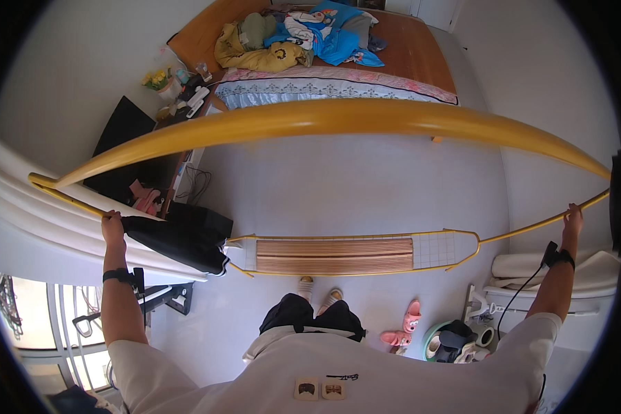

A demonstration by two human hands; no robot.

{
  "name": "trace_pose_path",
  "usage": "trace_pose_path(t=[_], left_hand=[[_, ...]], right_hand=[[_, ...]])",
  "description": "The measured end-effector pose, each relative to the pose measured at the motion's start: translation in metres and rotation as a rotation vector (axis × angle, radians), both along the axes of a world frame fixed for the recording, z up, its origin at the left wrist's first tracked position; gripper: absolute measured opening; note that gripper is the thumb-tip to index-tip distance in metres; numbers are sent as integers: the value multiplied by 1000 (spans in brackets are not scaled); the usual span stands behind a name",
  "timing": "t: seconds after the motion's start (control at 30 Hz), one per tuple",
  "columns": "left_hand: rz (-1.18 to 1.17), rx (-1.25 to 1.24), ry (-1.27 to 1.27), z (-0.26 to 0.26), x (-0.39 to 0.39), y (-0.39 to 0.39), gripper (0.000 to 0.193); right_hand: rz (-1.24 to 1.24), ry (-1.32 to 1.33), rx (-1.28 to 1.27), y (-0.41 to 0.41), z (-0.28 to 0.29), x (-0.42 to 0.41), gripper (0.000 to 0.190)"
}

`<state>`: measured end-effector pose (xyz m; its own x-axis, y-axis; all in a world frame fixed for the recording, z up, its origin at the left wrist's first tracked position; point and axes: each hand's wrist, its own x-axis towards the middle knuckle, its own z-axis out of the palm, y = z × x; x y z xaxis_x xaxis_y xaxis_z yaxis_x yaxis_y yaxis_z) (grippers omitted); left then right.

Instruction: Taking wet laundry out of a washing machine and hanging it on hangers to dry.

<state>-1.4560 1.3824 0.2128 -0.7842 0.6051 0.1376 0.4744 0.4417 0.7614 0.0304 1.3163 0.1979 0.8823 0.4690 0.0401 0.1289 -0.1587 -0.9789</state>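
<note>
A yellow metal clothes rack stands before me, its thick top bar arching across the view close to the camera. My left hand is closed around its left side pole, near the picture's left. Beside that hand hangs a black garment with white trim at its lower end. On the other side, my right hand grips the right side pole. Low on the rack, a wire-grid shelf carries a striped slatted mat or board. Both my wrists wear black straps with small devices.
A bed with rumpled bedding is beyond the rack. At left are a cluttered desk, a black monitor and white curtain. Pink clogs and a green basin holding shoes lie on the floor near my feet.
</note>
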Motion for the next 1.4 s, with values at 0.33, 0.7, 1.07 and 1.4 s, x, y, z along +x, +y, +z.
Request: trace_pose_path(t=[0.33, 0.7, 1.07, 1.4], left_hand=[[-116, 141, -97, -7, 42, 196, 36], [-155, 161, -146, -6, 81, 446, 42], [-47, 25, -124, -65, 113, 622, 39], [-120, 55, 131, -103, 56, 734, 33]], right_hand=[[-103, -21, 4, 53, 30, 13, 42], [-237, -7, 94, 187, 33, -31, 17], [-311, -188, -273, 375, -23, 2, 37], [-181, 106, -27, 490, -12, 0, 55]])
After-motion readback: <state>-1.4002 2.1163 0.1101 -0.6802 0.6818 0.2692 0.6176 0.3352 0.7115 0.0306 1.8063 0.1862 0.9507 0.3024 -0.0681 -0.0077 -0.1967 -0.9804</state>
